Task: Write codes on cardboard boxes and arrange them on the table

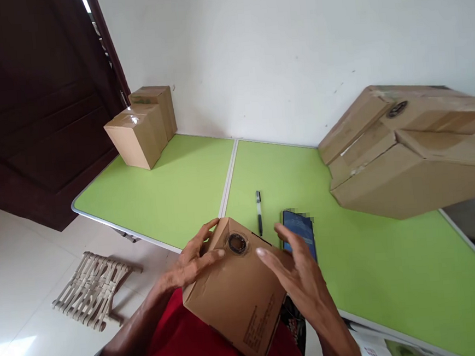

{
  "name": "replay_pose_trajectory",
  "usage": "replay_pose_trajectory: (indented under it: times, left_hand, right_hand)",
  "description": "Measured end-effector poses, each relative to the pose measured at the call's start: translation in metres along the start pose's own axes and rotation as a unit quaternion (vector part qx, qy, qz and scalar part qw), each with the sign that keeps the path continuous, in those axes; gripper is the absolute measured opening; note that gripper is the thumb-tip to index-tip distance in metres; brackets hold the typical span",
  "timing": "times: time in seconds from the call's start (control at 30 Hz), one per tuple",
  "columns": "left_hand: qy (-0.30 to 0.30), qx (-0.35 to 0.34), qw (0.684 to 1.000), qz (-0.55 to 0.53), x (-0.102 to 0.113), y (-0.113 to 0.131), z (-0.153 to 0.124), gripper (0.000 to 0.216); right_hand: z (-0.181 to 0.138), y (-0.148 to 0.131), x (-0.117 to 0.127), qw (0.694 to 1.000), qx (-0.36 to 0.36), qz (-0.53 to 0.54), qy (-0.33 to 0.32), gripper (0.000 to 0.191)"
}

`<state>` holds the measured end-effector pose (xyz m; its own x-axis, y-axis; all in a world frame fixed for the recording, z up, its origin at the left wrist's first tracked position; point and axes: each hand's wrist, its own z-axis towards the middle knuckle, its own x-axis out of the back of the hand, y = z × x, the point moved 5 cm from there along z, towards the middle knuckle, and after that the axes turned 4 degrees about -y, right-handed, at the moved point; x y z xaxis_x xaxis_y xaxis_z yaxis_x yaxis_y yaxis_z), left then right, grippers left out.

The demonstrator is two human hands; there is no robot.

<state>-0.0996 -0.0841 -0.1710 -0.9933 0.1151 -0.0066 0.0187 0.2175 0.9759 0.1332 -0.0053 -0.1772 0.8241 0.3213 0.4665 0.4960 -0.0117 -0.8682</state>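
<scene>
A small brown cardboard box (233, 288) with a dark round ring-shaped mark and printed text rests tilted against my red-clothed front, at the table's near edge. My left hand (190, 261) grips its left side, thumb lying on the top face. Over the box's right side, my right hand (300, 266) has thumb and fingers spread apart; whether it touches the cardboard I cannot tell. Just beyond the box lies a pen (259, 212) with a dark cap. A phone (298, 229) with its screen lit sits partly behind my right fingers.
Closed cardboard boxes (138, 136) stand at the table's far left corner. On the right, large cardboard boxes (421, 163) lean over the green table (286, 166). A woven folding stool (92, 288) is on the floor, near a dark door (38, 106). A white wall (252, 56) runs behind.
</scene>
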Motion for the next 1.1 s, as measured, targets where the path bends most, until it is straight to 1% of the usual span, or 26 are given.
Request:
replay_pose_trajectory:
  times: [0.07, 0.17, 0.23, 0.3, 0.43, 0.47, 0.57, 0.63, 0.7, 0.8, 0.83, 0.87, 0.9, 0.97, 1.0, 1.03, 1.1]
  left_hand:
    - [0.001, -0.021, 1.000, 0.008, -0.002, -0.002, 0.000, 0.080]
    - [0.011, -0.047, 0.999, 0.022, -0.002, -0.001, -0.003, 0.082]
    - [0.018, -0.050, 0.998, 0.029, -0.001, -0.001, -0.006, 0.084]
    - [0.036, -0.039, 0.998, 0.042, 0.001, -0.003, -0.007, 0.084]
    - [0.113, -0.017, 0.987, 0.111, 0.007, -0.001, -0.001, 0.073]
    - [0.125, -0.022, 0.982, 0.137, 0.008, 0.002, 0.002, 0.071]
    - [0.131, -0.030, 0.969, 0.209, 0.004, 0.011, 0.009, 0.067]
    - [0.142, -0.025, 0.963, 0.229, 0.001, 0.013, 0.010, 0.064]
    - [0.156, -0.019, 0.958, 0.240, 0.001, 0.014, 0.008, 0.067]
    - [0.165, -0.014, 0.955, 0.248, 0.005, 0.012, 0.002, 0.068]
    - [0.162, -0.009, 0.956, 0.243, 0.007, 0.011, -0.001, 0.067]
    - [0.154, -0.006, 0.960, 0.232, 0.010, 0.010, -0.004, 0.066]
    - [0.138, -0.005, 0.967, 0.215, 0.012, 0.008, -0.006, 0.068]
    - [0.094, -0.009, 0.981, 0.170, 0.013, 0.004, -0.010, 0.084]
    - [0.069, -0.015, 0.987, 0.145, 0.013, 0.001, -0.012, 0.095]
    - [0.046, -0.020, 0.991, 0.120, 0.012, -0.001, -0.013, 0.105]
    - [0.009, -0.023, 0.996, 0.082, 0.009, -0.006, -0.014, 0.118]
  right_hand:
    - [0.010, -0.016, -0.006, 0.998, 0.024, -0.054, -0.022, 0.088]
    - [0.019, -0.031, -0.018, 0.993, 0.054, -0.092, -0.057, 0.069]
    - [0.021, -0.036, -0.024, 0.988, 0.072, -0.120, -0.059, 0.059]
    - [0.020, -0.038, -0.028, 0.984, 0.079, -0.148, -0.052, 0.052]
    - [0.014, -0.042, -0.037, 0.976, 0.105, -0.188, -0.023, 0.050]
    - [0.012, -0.043, -0.040, 0.974, 0.114, -0.197, -0.014, 0.050]
    - [0.009, -0.046, -0.048, 0.969, 0.118, -0.215, 0.001, 0.049]
    - [0.008, -0.045, -0.050, 0.969, 0.111, -0.219, -0.008, 0.045]
    - [0.009, -0.043, -0.047, 0.972, 0.115, -0.204, -0.028, 0.043]
    - [0.023, -0.036, -0.031, 0.984, 0.105, -0.112, -0.088, 0.051]
    - [0.031, -0.031, -0.022, 0.988, 0.086, -0.093, -0.089, 0.055]
    - [0.042, -0.027, -0.014, 0.991, 0.063, -0.094, -0.076, 0.055]
    - [0.054, -0.021, -0.006, 0.991, 0.039, -0.113, -0.053, 0.051]
    - [0.079, -0.012, 0.003, 0.985, 0.001, -0.174, -0.003, 0.036]
    - [0.091, -0.007, 0.003, 0.981, -0.014, -0.195, 0.010, 0.031]
    - [0.102, -0.003, 0.001, 0.978, -0.025, -0.204, 0.017, 0.029]
    - [0.120, 0.005, -0.005, 0.978, -0.041, -0.202, 0.027, 0.031]
